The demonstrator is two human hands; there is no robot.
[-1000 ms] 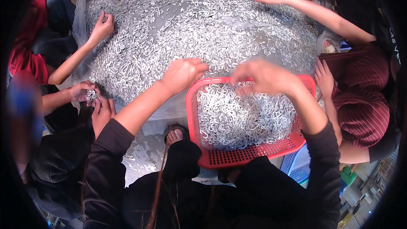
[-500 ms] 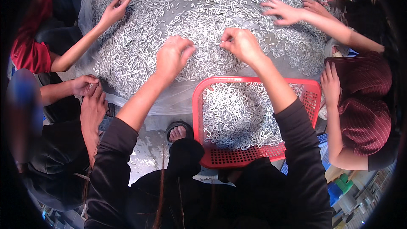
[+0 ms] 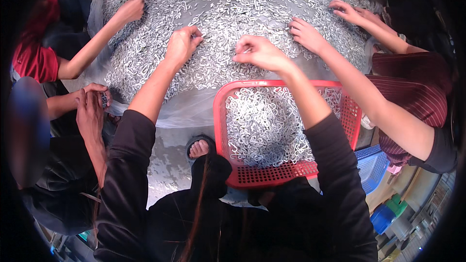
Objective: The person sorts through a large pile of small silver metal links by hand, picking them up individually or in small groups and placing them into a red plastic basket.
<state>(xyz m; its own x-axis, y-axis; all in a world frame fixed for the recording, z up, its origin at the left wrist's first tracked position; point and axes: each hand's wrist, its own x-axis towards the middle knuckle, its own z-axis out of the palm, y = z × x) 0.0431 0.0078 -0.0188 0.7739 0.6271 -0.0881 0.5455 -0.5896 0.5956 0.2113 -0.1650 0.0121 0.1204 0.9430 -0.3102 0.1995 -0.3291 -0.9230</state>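
A wide heap of small silvery-white hooks and short oval pieces (image 3: 218, 68) spreads over a grey sheet. My left hand (image 3: 182, 46) is low over the middle of the heap, fingers curled in toward the thumb. To its right, my right hand (image 3: 262, 54) bends thumb and forefinger toward each other just above the pieces. Whatever either hand pinches is too small to make out. Under my right forearm stands a red plastic basket (image 3: 276, 174) with perforated sides, holding many pale S-shaped hooks (image 3: 257, 123).
Co-workers' hands (image 3: 130, 9) pick at the heap on the left; another pair (image 3: 92, 99) is nearer me. From the right, a co-worker's arm (image 3: 359, 80) reaches across beside my right hand. A blue basket (image 3: 371, 167) sits behind the red one. My sandalled foot (image 3: 199, 149) shows below.
My left hand has shifted left and slightly away from me; my right hand has also moved left. The nearest right-hand co-worker's arm has swung out over the heap.
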